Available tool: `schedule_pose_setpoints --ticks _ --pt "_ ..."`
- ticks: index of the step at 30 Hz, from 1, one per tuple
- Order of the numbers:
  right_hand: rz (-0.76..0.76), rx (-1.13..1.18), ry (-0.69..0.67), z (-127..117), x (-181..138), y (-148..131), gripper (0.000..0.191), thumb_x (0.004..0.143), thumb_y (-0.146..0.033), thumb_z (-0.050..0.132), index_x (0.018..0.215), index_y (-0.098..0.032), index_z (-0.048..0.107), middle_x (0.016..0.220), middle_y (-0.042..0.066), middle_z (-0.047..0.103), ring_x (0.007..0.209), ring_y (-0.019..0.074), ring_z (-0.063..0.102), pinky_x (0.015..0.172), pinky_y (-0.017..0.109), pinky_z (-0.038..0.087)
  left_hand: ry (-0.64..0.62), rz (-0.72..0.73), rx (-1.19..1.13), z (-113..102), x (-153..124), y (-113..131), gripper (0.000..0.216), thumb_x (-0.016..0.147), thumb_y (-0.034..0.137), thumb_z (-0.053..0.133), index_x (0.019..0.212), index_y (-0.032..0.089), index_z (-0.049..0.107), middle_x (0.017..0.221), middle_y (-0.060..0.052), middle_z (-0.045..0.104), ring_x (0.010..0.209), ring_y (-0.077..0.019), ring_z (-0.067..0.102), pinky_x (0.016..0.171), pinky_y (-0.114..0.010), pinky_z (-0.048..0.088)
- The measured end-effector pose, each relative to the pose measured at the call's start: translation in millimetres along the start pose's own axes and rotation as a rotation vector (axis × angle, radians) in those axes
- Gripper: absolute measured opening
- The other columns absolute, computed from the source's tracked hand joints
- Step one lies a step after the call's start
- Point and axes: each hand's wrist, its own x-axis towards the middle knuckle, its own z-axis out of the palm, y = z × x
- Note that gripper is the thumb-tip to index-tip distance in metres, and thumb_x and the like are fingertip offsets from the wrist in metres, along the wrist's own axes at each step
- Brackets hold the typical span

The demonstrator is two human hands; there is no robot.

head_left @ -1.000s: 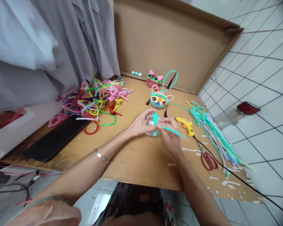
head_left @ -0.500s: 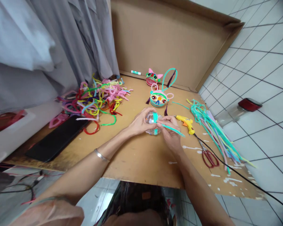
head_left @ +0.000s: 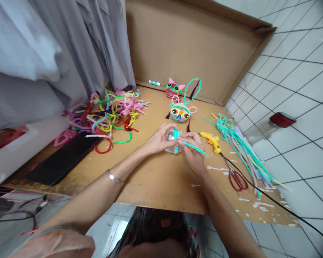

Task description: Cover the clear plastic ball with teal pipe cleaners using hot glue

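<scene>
My left hand (head_left: 161,138) is closed around the left side of a clear plastic ball (head_left: 170,135) just above the table. A turquoise band of pipe cleaner (head_left: 176,134) runs round the ball's middle. With fingertips pinched at the band, my right hand (head_left: 193,148) grips a turquoise pipe cleaner (head_left: 195,147), whose free end sticks out to the lower right. Beyond my hands stands a decorated clear ball (head_left: 179,113) with a face, pink ear loops, a turquoise handle and dark tassels. Behind it sits a pink and red ball figure (head_left: 173,89).
A yellow glue gun (head_left: 211,140) lies right of my hands, its black cord trailing rightward. Red-handled scissors (head_left: 238,180) and a bundle of pipe cleaners (head_left: 242,150) are farther right. Tangled pipe cleaners (head_left: 115,111) and a black flat slab (head_left: 64,157) lie left. Cardboard (head_left: 193,46) stands behind.
The whole view has shifted very slightly. Both hands keep their hold on the ball and the pipe cleaner, with almost no other movement visible.
</scene>
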Motion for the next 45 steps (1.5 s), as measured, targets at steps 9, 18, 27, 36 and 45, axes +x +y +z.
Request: schedule_pose_setpoints --ticks 9,18,27,36,45 --pt "-0.002 0.004 0.016 0.1 0.8 -1.5 0.014 0.091 -0.032 0.063 0.092 -0.028 0.077 0.086 0.002 0.06 0.088 0.0169 0.06 0.077 0.033 0.053 -0.017 0.023 -0.022 -0.9 -1.1 1.7 0.045 0.077 0.039 0.073 0.115 0.021 0.056 0.117 -0.008 0.054 0.112 -0.0229 0.053 0.101 -0.039 0.042" --pt "0.011 -0.01 0.01 -0.2 0.9 -4.1 0.014 0.091 -0.033 0.063 0.09 -0.028 0.077 0.087 0.002 0.06 0.088 0.0175 0.06 0.077 0.034 0.052 -0.037 0.038 0.002 -1.4 -1.1 1.0 0.043 0.08 0.041 0.072 0.115 0.022 0.058 0.116 -0.008 0.054 0.111 -0.0226 0.054 0.101 -0.04 0.044" --pt "0.028 -0.006 0.008 -1.2 0.8 -3.7 0.015 0.09 -0.035 0.064 0.091 -0.028 0.077 0.087 0.002 0.06 0.087 0.0174 0.061 0.075 0.034 0.053 -0.062 0.059 0.018 -3.9 -0.3 0.4 0.046 0.081 0.047 0.071 0.117 0.022 0.058 0.122 -0.009 0.054 0.119 -0.0248 0.053 0.105 -0.042 0.043" --pt "0.026 -0.004 0.011 -1.0 1.2 -4.3 0.015 0.09 -0.036 0.063 0.088 -0.028 0.076 0.088 0.002 0.06 0.088 0.0178 0.06 0.076 0.035 0.053 -0.056 0.052 0.017 -2.5 -0.7 -4.4 0.051 0.078 0.051 0.072 0.118 0.023 0.058 0.127 -0.01 0.05 0.127 -0.0268 0.049 0.11 -0.045 0.04" --pt "0.049 0.005 -0.01 -1.9 0.1 -4.0 0.013 0.089 -0.033 0.064 0.089 -0.028 0.076 0.09 0.002 0.061 0.092 0.0185 0.061 0.082 0.036 0.053 -0.078 0.055 0.026 -2.8 -1.7 3.5 0.059 0.069 0.048 0.081 0.116 0.022 0.058 0.132 -0.013 0.046 0.132 -0.0308 0.047 0.111 -0.051 0.039"
